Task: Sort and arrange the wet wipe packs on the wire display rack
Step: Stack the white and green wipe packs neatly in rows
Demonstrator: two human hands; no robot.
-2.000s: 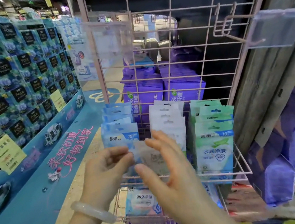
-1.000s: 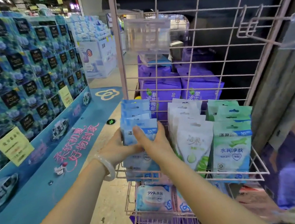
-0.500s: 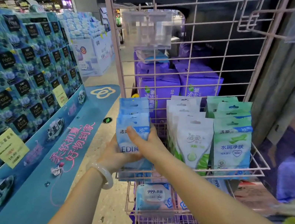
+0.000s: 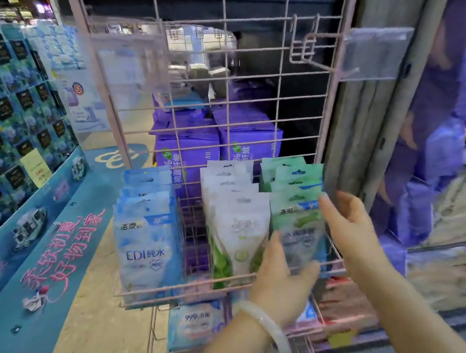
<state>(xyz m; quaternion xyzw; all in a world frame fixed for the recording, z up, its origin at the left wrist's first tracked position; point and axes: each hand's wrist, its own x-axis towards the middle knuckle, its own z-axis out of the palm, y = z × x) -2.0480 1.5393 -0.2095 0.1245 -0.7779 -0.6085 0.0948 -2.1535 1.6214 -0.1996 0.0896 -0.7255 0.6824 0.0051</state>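
Note:
Three rows of wet wipe packs stand in the basket of the pink wire rack [image 4: 244, 106]: blue packs [image 4: 148, 246] on the left, white packs [image 4: 240, 227] in the middle, green packs [image 4: 296, 215] on the right. My left hand [image 4: 280, 279], with a pale bracelet on its wrist, holds the lower left part of the front green pack, thumb up along its left edge. On that pack's upper right edge rests my right hand [image 4: 347, 225], its fingers straight.
A lower basket holds a blue "999" pack [image 4: 195, 324]. Purple packs [image 4: 190, 152] are stacked behind the grid. An empty hook [image 4: 305, 47] with a clear tag holder [image 4: 377, 53] sticks out at the upper right. A blue product display [image 4: 0, 122] lines the left; a grey pillar [image 4: 370, 122] stands on the right.
Both hands have let go of the blue packs on the left and moved right to the green row. The blue front pack now stands upright in the basket.

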